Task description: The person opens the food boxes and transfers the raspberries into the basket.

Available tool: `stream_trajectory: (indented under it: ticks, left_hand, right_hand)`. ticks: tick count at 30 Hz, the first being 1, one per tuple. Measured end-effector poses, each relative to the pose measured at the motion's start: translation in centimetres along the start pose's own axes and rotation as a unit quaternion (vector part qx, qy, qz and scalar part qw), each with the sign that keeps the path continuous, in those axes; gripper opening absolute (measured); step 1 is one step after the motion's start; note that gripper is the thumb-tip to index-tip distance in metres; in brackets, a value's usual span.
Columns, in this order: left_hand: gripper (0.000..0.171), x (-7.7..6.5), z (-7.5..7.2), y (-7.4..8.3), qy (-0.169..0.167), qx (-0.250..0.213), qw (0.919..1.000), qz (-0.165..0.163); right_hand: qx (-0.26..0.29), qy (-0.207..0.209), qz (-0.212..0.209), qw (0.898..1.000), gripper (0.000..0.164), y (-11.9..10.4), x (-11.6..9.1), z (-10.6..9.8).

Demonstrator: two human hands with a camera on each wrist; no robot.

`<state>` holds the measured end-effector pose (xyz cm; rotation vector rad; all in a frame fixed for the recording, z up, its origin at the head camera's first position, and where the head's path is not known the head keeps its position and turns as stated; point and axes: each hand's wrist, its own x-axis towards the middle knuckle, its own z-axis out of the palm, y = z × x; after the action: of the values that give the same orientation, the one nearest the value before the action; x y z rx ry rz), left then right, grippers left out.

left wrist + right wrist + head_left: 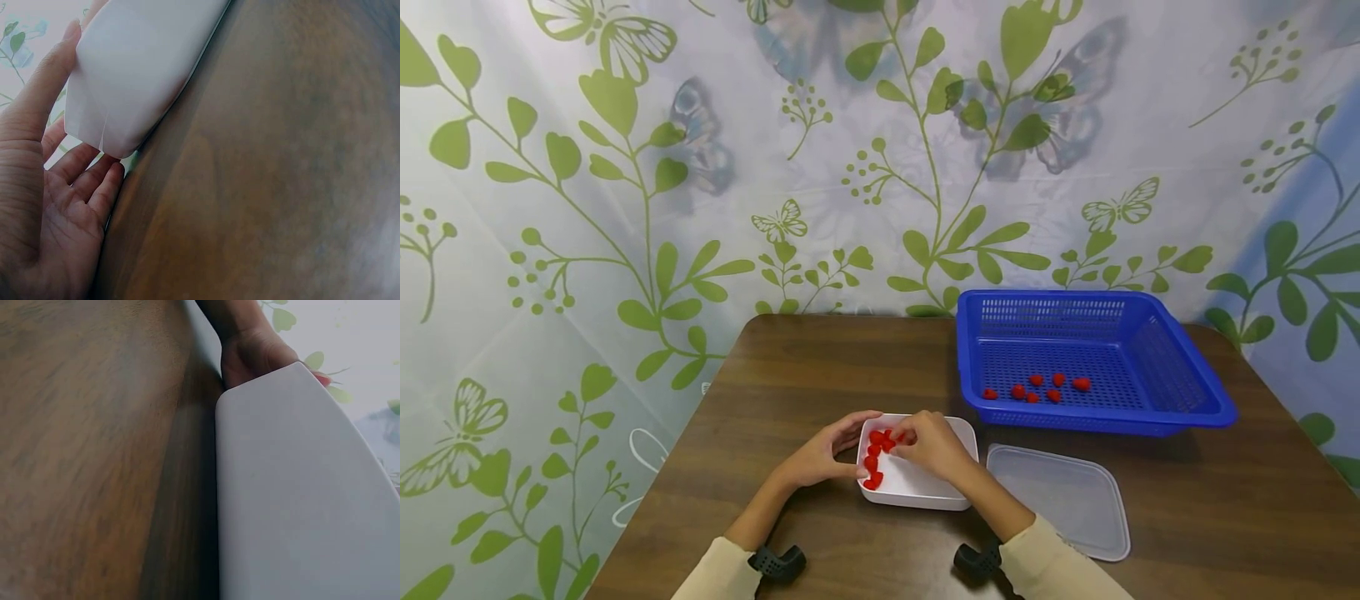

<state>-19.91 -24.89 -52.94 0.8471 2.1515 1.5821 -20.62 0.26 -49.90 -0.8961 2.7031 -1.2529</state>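
Observation:
A white plastic container [917, 479] stands on the table with several small red berries [871, 462] along its left side. My left hand [822, 454] grips the container's left end, thumb at the near corner and fingers at the far one. In the left wrist view, the fingers of this hand [75, 181] curve around the end wall. My right hand [931, 446] reaches over the rim into the container. Its bent fingertips pinch a red berry beside the others. The right wrist view shows mostly the container's outer wall [294, 481], which hides the right fingers.
A blue perforated basket [1180, 367] stands at the back right, with several more red berries [1054, 395] on its floor. A translucent lid [1060, 500] lies flat right of the container. Behind the brown table [820, 358] hangs a leaf-patterned curtain [715, 233].

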Motion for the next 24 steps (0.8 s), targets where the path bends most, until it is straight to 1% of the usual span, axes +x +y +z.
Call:
stream_trajectory:
  ticks: [8, 12, 19, 24]
  left_hand:
    - [0.079, 0.0, 0.0, 0.0, 0.002, 0.006, 1.0, 0.002]
    - [0.078, 0.0, 0.1, -0.1, 0.003, 0.011, 0.9999, 0.003]
    - [0.078, 0.0, 0.0, -0.1, 0.004, 0.009, 0.9999, 0.006]
    - [0.078, -0.1, 0.0, -0.3, 0.004, 0.009, 0.9999, 0.008]
  right_hand:
    - [-0.008, -0.001, 0.022, 1.0, 0.011, -0.6, 0.2, 0.2]
    - [-0.022, 0.007, 0.031, 0.999, 0.01, -0.7, 0.0, 0.3]
    - [-0.06, 0.017, 0.033, 0.998, 0.015, -1.0, -0.1, 0.5]
    - [-0.066, 0.017, 0.03, 0.997, 0.012, -1.1, -0.1, 0.6]
